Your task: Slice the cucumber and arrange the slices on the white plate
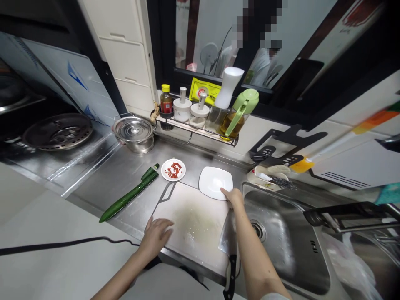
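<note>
A white cutting board (193,218) lies on the steel counter, wet and stained green in its middle. My left hand (156,236) rests flat on the board's near left corner, fingers spread. My right hand (233,196) reaches to the near edge of an empty square white plate (215,182) just behind the board and grips its rim. A cleaver (230,250) lies at the board's right edge, under my right forearm, its black handle pointing toward me. A long cucumber (129,196) lies on the counter to the left. A small round dish with chopped red chili (173,169) stands behind the board.
The steel sink (281,241) is on the right, with a tap (350,214) over it. A lidded steel pot (134,133) stands at the back left. A rack of seasoning bottles (203,114) lines the wall. A black cable (62,243) crosses the white worktop near me. A stove burner (58,131) lies far left.
</note>
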Demonstrator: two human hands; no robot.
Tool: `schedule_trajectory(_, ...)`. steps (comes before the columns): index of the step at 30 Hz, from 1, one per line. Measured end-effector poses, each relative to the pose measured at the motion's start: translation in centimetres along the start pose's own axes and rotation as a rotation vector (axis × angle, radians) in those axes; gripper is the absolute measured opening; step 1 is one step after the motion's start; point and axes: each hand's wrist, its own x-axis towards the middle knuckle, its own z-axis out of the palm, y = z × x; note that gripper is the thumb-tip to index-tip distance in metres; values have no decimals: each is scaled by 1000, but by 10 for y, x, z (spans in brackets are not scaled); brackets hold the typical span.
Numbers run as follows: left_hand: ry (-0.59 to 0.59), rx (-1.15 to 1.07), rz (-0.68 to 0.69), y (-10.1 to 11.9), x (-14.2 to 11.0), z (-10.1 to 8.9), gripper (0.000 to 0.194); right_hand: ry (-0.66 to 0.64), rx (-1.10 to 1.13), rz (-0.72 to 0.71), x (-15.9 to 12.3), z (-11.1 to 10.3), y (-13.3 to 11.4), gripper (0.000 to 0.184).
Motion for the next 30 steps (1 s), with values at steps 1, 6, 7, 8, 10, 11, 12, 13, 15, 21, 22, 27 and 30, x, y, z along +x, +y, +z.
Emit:
schedule_trajectory(1,8,0,0,0,0,0,29,-16,-18,10,1,-2,-1,70)
schedule_trajectory(6,43,7,-24,3,0,-2,28,-59,-21,9,3,-4,0,71)
schedule_trajectory(7,48,8,-27,3,1,-2,28,-63,-20,5,3,-4,1,71)
schedule_trajectory(8,52,8,-29,3,1,-2,28,-66,-22,-2,3,-4,1,71)
schedule_trajectory(10,52,2,-34,4,1,-2,28,-74,-36,-18,3,-4,1,71)
schedule_trajectory(11,50,-3,-39,5,1,-1,28,-78,-45,-26,3,-4,1,71)
schedule_trajectory(12,47,-9,-42,5,1,-1,28,-80,-53,-32,3,-5,0,71)
schedule_trajectory(13,45,-16,-44,6,2,0,28,-79,-60,-32,2,-5,-1,71)
schedule_trajectory(15,44,-28,-46,9,3,2,27,-74,-62,-23,-1,-6,-2,71)
schedule_trajectory(21,75,-92,-34,16,12,8,25,50,-52,-30,-28,-10,-5,79)
schedule_trajectory(22,88,-112,-34,17,15,9,26,86,-69,-42,-35,-10,-4,76)
schedule_trajectory(27,179,-219,-51,17,28,11,25,160,-103,-151,-78,-6,23,56)
schedule_trajectory(30,233,-240,-41,16,36,11,24,132,-81,-195,-107,4,52,49)
